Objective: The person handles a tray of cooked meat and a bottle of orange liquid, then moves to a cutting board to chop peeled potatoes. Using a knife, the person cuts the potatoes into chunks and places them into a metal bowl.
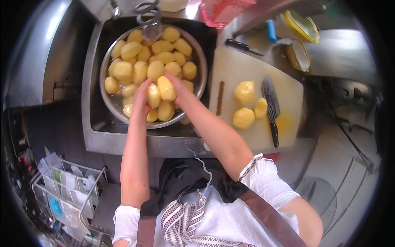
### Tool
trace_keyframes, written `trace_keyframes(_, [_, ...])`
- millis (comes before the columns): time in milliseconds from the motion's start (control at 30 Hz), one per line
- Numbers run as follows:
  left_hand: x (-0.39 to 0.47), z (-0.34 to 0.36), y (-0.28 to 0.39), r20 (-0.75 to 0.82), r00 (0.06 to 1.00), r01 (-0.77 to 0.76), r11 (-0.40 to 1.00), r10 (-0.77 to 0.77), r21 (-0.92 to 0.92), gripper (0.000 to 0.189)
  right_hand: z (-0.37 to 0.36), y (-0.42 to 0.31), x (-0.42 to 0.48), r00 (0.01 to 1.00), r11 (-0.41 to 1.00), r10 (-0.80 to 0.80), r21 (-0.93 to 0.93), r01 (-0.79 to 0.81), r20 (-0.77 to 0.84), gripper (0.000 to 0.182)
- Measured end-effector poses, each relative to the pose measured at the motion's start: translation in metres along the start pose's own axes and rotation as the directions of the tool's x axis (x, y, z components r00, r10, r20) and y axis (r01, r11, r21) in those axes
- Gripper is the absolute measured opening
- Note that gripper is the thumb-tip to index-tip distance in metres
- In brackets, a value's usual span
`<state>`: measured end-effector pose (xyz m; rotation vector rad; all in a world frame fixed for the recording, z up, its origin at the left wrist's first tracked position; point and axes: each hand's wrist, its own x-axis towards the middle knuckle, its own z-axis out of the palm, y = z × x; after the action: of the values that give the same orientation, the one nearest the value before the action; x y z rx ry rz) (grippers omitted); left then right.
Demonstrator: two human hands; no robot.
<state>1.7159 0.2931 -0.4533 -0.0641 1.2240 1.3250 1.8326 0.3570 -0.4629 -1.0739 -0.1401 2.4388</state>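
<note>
Both my hands are over a round metal basin (pixel 202 77) heaped with peeled potatoes, with water showing among them. My left hand (pixel 142 96) cups one peeled potato (pixel 153 95), its thumb along the near side. Against that one sits a second peeled potato (pixel 166 88), held by my right hand (pixel 179 85). The undersides of both potatoes and most of my fingers are hidden. To the right, a white cutting board (pixel 230 68) bears three peeled potato pieces (pixel 245 92) and a dark-bladed cleaver (pixel 271 102).
The basin stands in a steel sink (pixel 106 146). Scissors-like grey handles (pixel 148 12) rise at its far rim. A small knife (pixel 243 46) lies behind the board, near a blue cylinder (pixel 271 31) and yellow-rimmed pieces (pixel 302 26). A pink plastic basket (pixel 226 12) stands at the back.
</note>
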Motion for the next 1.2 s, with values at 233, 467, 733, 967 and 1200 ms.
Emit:
trace_keyframes(233, [-0.059, 0.052, 0.027, -0.006, 0.999, -0.05, 0.999, 0.049, -0.015, 0.029, 0.031, -0.036, -0.06, 0.996, 0.991, -0.089, -0.096, 0.09, 0.011, 0.04])
trace_keyframes(467, [-0.08, 0.165, 0.017, 0.265, 0.949, -0.178, 0.984, 0.173, -0.006, 0.026, 0.015, -0.131, -0.157, 0.912, 0.862, -0.398, -0.301, 0.408, 0.099, 0.05])
trace_keyframes(733, [-0.034, 0.262, -0.043, 0.267, 0.878, -0.478, 0.732, 0.397, 0.485, 0.031, -0.06, -0.202, -0.179, 0.561, 0.147, -0.807, -0.856, 0.496, 0.187, 0.051])
trace_keyframes(967, [-0.02, 0.247, -0.078, 0.42, 0.719, -0.548, 0.08, 0.554, 0.832, 0.029, -0.08, -0.212, -0.203, 0.651, -0.376, -0.709, -0.926, -0.023, 0.272, 0.05])
trace_keyframes(1200, [-0.03, 0.265, -0.081, 0.688, 0.394, -0.686, -0.303, 0.609, 0.661, 0.042, -0.11, -0.23, -0.206, 0.6, -0.233, -0.742, -0.954, 0.186, 0.298, 0.035])
